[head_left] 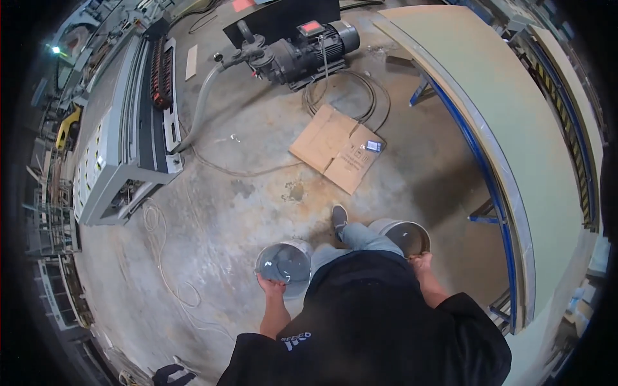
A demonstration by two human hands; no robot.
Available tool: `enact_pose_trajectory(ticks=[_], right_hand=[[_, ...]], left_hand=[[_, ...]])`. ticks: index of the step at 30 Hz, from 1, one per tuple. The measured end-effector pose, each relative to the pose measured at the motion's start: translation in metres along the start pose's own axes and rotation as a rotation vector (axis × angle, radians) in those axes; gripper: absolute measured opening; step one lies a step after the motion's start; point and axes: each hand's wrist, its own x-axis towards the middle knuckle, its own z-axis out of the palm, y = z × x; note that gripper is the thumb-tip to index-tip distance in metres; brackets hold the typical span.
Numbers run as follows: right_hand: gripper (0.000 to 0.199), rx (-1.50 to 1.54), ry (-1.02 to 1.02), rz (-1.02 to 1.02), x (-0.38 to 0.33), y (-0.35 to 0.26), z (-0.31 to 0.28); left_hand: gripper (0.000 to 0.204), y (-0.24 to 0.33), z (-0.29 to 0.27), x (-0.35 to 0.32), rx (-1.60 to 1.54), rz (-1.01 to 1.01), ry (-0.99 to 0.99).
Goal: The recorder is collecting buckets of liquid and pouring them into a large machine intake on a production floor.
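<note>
Bucket (305,246) and second bucket (381,226), two in all, lie just beyond left hand (272,285) and right hand (421,263), each clasping a near rim.

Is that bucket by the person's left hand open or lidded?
Open: no lid covers the bucket at the left hand, and its grey inside shows.

Flat cardbd (322,135) on conc. flr (225,212) nr pump (280,61)

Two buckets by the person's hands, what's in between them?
In the head view, the person's legs in light blue trousers come between the left bucket and the right bucket.
</note>
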Motion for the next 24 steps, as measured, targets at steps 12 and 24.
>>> enact_pose_trajectory(ticks=[12,24], right_hand=[[0.024,0.096,-0.085,-0.101,-0.058,-0.012,0.182],[0.016,-0.553,-0.248,-0.769,0.014,-0.040,0.181]], left_hand=[[0.056,0.152,0.270,0.057,0.122,-0.005,0.013],[0.075,0.237,0.495,0.169,0.367,-0.194,-0.112]])
